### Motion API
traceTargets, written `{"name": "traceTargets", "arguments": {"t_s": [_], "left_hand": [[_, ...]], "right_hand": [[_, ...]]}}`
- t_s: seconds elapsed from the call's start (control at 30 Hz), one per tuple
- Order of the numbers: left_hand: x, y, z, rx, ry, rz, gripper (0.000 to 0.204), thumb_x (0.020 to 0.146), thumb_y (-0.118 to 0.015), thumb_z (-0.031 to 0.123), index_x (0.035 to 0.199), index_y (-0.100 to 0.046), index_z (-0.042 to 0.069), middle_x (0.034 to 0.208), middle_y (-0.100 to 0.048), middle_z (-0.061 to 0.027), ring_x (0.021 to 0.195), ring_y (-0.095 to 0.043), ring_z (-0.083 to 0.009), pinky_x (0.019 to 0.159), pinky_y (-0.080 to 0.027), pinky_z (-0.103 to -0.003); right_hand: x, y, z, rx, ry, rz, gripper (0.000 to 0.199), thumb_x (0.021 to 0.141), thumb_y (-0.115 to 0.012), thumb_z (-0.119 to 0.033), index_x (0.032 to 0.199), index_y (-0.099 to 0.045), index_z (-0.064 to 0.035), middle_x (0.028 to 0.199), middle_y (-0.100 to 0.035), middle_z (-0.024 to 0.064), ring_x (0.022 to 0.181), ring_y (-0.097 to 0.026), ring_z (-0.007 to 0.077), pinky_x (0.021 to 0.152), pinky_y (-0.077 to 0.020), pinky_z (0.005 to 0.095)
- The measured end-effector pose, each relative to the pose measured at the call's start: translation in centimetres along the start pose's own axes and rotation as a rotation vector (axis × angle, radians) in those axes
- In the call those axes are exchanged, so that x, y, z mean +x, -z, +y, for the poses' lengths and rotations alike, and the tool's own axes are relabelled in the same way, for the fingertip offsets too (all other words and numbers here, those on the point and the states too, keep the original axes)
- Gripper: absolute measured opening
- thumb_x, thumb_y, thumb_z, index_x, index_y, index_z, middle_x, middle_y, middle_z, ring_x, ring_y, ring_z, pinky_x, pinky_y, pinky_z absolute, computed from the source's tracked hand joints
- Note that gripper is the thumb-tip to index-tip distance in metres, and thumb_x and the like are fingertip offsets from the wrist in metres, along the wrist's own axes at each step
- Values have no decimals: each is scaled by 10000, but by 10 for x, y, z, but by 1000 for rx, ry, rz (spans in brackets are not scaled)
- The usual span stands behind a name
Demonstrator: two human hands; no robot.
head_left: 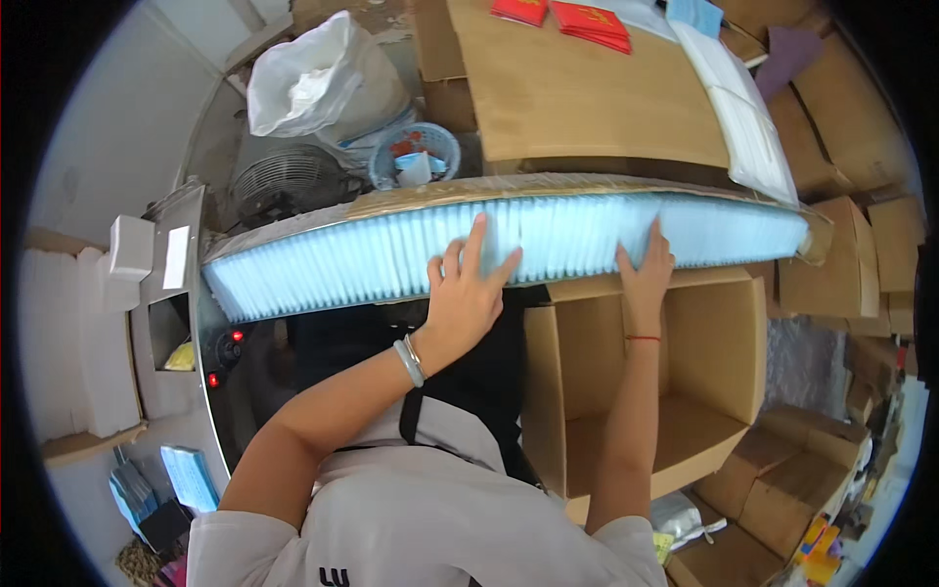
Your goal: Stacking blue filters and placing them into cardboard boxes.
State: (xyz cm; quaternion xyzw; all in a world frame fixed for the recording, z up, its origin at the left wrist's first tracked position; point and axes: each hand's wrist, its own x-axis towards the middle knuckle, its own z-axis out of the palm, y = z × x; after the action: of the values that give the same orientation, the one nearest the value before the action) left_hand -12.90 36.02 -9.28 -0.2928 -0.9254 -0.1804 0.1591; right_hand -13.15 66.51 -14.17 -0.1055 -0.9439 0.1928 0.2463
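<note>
A long row of light-blue, packed thin pieces [362, 252], which look like face masks standing on edge, runs across in front of me in a long shallow tray with a cardboard back edge. My left hand [464, 301], with a bangle at the wrist, rests its spread fingers on the middle of the row. To its right, my right hand [646, 271] touches the row with thumb and fingers apart; a red string circles that wrist. Neither hand has anything gripped in it. Below the right hand stands an open cardboard box [685, 430], its inner walls and bottom showing.
Beyond the row are a brown cardboard surface [597, 108] with red packets [592, 24], a blue basket [452, 147], a white bag [333, 78] and a black fan [289, 181]. A metal machine [207, 333] with red lights stands left. Cardboard boxes [827, 254] crowd the right.
</note>
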Motion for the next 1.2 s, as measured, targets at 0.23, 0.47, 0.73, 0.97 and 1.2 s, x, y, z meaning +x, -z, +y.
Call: {"name": "traceTargets", "arguments": {"t_s": [0.23,0.47,0.73,0.97,1.2], "left_hand": [[-52,27,-25,-1257,555,-182,927,964,-608,173,1544,112,101,1413,-467,-276,656,-600,-145,622,-524,-274],[-19,10,-24,-193,300,45,890,739,-750,166,1428,-255,-104,1348,-371,-349,1194,-423,-460,1018,-362,-495],[8,-23,-33,-822,708,212,1040,694,-878,300,1374,-210,-117,1211,-491,-298,1150,-509,-384,994,-417,-397],[24,-30,-2,-680,668,40,1068,592,-941,311,1341,-294,-90,1258,-493,-234,1155,-502,-328,1013,-404,-405],[24,-52,151,-1094,272,-369,1045,607,-925,303,1369,-302,-47,1291,-468,-227,1212,-456,-357,1042,-372,-441]], "right_hand": [[7,3,0,9,-46,-101,760,855,-703,-338,1461,-380,-14,1291,-537,199,1072,-512,411,945,-425,485],[34,7,-22,156,-325,-157,881,835,-732,-417,1406,-348,131,1364,-458,301,1250,-452,448,1064,-380,433],[37,-5,-43,219,-127,-106,1183,622,-821,-340,1475,-129,98,1355,-387,338,1244,-438,444,1055,-389,450],[26,37,-63,276,-324,-56,1137,589,-770,-260,1484,-154,74,1267,-437,281,1135,-476,442,984,-420,479],[-107,225,-11,-314,-634,327,1071,591,-774,-115,1503,-224,-1,1299,-488,274,1184,-489,405,1035,-396,427]]}}
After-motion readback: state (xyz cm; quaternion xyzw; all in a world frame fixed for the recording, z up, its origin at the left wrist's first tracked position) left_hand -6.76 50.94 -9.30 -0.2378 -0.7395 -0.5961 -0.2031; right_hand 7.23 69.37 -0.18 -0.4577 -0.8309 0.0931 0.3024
